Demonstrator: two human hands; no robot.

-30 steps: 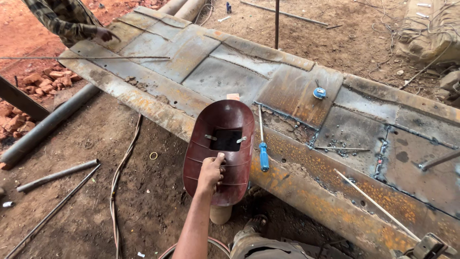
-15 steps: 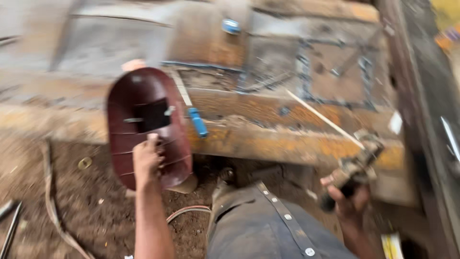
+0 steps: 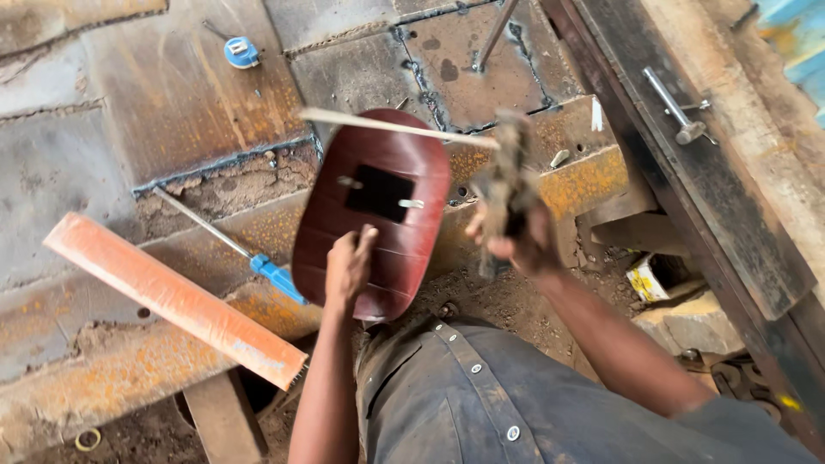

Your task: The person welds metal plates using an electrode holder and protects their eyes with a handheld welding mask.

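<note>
— Where does the view look from?

— One camera, on the person's head, tilted steeply down over their chest and both arms.

— How near?

— Close. The left hand and right hand sit mid-frame, the shield just beyond them.

— And facing?

— Forward across the rusty steel plate, dirt floor at the bottom. The right hand is blurred, perhaps from motion.

— Any second view?

— None, so nothing overlaps.

A blue-handled screwdriver, blue tape measure and orange bar lie apart.
</note>
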